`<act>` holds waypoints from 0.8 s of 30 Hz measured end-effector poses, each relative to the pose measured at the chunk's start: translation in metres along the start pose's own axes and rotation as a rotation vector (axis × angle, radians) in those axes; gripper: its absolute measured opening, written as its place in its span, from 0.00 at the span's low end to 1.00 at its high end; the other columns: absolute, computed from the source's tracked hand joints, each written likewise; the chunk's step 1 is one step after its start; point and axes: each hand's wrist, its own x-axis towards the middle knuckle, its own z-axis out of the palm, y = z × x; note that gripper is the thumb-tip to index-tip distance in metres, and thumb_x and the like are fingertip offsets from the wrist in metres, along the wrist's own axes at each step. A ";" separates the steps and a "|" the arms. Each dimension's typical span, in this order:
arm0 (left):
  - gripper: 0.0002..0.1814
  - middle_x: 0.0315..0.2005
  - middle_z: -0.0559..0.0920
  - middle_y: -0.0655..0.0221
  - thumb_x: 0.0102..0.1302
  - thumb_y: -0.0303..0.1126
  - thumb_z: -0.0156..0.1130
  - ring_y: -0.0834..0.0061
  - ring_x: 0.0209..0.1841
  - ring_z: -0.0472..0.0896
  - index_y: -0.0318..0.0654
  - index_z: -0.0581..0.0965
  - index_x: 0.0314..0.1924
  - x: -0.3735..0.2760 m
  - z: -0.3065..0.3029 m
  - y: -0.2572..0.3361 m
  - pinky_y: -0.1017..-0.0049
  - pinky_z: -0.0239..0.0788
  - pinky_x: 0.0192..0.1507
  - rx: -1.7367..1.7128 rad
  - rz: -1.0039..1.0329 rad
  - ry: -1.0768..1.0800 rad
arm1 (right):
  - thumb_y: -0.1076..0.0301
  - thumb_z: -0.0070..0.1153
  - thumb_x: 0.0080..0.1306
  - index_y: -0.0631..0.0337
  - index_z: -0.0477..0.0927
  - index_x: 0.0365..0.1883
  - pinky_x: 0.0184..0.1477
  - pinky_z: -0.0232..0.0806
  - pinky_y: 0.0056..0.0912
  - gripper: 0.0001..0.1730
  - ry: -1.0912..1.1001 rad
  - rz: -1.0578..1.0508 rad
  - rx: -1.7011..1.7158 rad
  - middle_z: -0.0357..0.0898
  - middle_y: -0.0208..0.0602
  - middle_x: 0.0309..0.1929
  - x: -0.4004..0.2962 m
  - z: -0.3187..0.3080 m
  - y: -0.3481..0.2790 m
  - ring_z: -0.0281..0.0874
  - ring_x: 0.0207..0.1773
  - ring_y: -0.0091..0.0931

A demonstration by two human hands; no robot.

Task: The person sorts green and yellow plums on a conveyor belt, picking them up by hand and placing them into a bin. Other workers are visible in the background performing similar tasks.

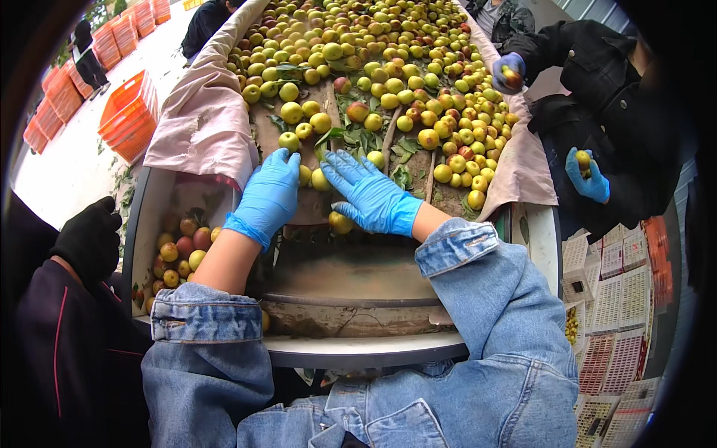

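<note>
My left hand [269, 193], in a blue disposable glove, rests palm down at the front left of the sorting table, its fingertips beside a yellow-green fruit [288, 141]. Across from it, my right hand [372, 193], gloved alike, lies flat with fingers spread, touching a round yellow fruit [320, 180]. Under its thumb side another fruit [340, 222] sits at the edge above a brown trough [358, 269]. Neither hand is closed around a fruit. Many yellow, green and reddish fruits [392, 85] cover the slope beyond, with loose leaves [358, 137] among them.
Pink cloth [207, 129] drapes the table's sides. A left compartment [168, 196] holds reddish fruits. At the right, a co-worker's gloved hands [586, 175] hold fruit; a black-gloved hand [89, 241] is at the left. Orange crates [130, 115] and white crates [608, 302] stand around.
</note>
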 end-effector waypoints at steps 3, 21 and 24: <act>0.32 0.60 0.61 0.44 0.58 0.27 0.56 0.49 0.60 0.64 0.33 0.60 0.63 0.008 -0.006 0.009 0.64 0.58 0.62 0.000 -0.019 -0.012 | 0.49 0.42 0.67 0.56 0.49 0.70 0.70 0.37 0.52 0.37 -0.130 -0.119 -0.031 0.46 0.46 0.71 -0.029 -0.019 -0.006 0.40 0.74 0.42; 0.35 0.66 0.56 0.51 0.62 0.39 0.56 0.54 0.66 0.58 0.41 0.56 0.66 0.000 -0.001 0.010 0.51 0.51 0.63 -0.008 0.062 -0.169 | 0.63 0.44 0.69 0.65 0.52 0.68 0.70 0.44 0.35 0.32 0.307 0.480 0.312 0.51 0.52 0.69 -0.081 -0.033 0.110 0.48 0.71 0.43; 0.35 0.65 0.56 0.50 0.62 0.38 0.56 0.55 0.66 0.57 0.41 0.56 0.67 -0.001 -0.009 0.016 0.51 0.49 0.64 -0.018 0.050 -0.207 | 0.68 0.43 0.67 0.66 0.49 0.68 0.70 0.43 0.31 0.33 0.456 0.760 0.147 0.49 0.55 0.69 -0.133 -0.051 0.174 0.46 0.72 0.41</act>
